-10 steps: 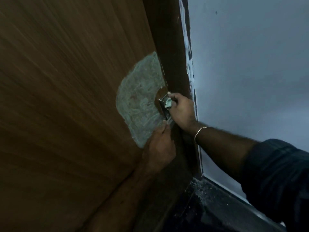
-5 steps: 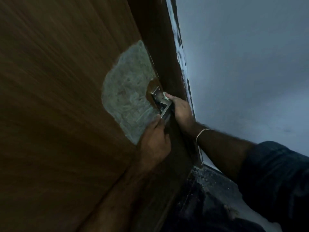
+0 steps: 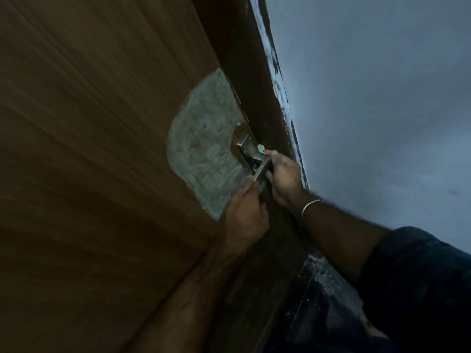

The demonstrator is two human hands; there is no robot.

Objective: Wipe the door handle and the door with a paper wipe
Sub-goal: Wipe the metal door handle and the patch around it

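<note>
Both hands have stayed at the door handle (image 3: pixel 257 163) since half a second ago, while the right hand (image 3: pixel 284 175) has drawn a little outward so that a small tuft of the paper wipe (image 3: pixel 260 148) now shows above its fingertips. That wipe is pale green and crumpled, pinched in the curled fingers of the right hand and pressed against the upper side of the handle's neck. The handle is a squared metal lever with a dull silver sheen, fixed near the edge of the door (image 3: pixel 102 149). The left hand (image 3: pixel 246 212) reaches up from below, its fingers curled round the lower end of the lever. The door is brown wood with long straight grain. Beside the handle sits a rough grey-green patch (image 3: pixel 204 154), rounded on its left side and streaky in texture, with a notch where the handle plate stands. A thin metal bangle (image 3: pixel 309 206) circles the right wrist, and a dark sleeve (image 3: pixel 420 271) covers the forearm further back. To the right rises a smooth pale blue-grey wall (image 3: pixel 382 98), edged with ragged paint along the dark door frame (image 3: pixel 254 80).
</note>
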